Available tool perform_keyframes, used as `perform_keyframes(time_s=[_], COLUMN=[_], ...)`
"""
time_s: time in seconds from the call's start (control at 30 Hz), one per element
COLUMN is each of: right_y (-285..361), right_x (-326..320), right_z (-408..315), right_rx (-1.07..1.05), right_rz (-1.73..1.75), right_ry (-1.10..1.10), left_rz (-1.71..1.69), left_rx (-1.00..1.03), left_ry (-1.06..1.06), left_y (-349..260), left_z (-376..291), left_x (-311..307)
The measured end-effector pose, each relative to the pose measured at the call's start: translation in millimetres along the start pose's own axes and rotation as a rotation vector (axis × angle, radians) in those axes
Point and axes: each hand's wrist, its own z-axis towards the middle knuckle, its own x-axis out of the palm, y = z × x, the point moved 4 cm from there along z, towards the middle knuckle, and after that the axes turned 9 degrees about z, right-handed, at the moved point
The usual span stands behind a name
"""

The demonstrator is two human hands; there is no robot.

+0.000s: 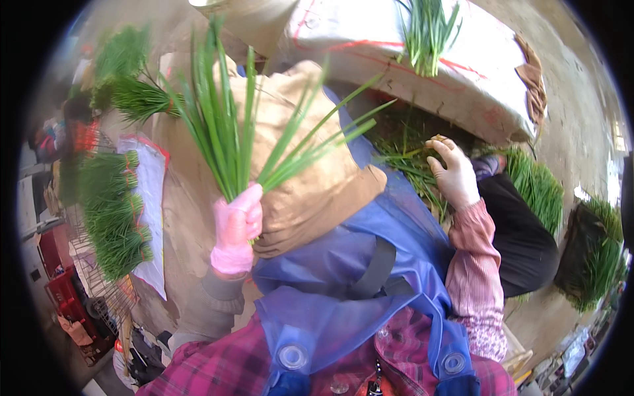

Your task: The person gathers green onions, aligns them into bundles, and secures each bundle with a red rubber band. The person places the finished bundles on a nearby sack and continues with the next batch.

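My left hand [237, 225], in a thin pink glove, is closed around the lower ends of a bunch of long green Chinese chives [233, 143]. The leaves fan upward and to the right over a tan cloth [307, 208] on my lap. To the right, my right hand [453, 171] wears a whitish glove, with its thumb apart from its bent fingers and nothing plainly held. Its fingertips look yellowish-brown. Beside and below it lie loose green and yellowed leaves [416, 173]. A blue plastic apron [317, 257] covers my front and legs.
Ahead stands a white-wrapped block [356, 59] with a chive bunch [428, 37] and a brown cloth [532, 79] on it. Several tied bunches [116, 213] lie at left by a white sheet [151, 213]. More chives [537, 188] and a dark-wrapped bundle [584, 252] are at right.
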Motion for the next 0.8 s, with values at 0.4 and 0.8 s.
perform_keyframes(time_s=[0.4,0.8], right_y=[154,69], right_x=[55,-71], right_z=[22,151], right_rx=[0.028,0.206], right_rz=[1.299,1.291], right_ry=[0.594,-0.263], left_rz=[-0.003,0.134], left_rx=[-0.116,-0.082], left_ry=[0.703,1.041], left_y=[-14,-27], left_z=[-16,40], left_x=[76,174])
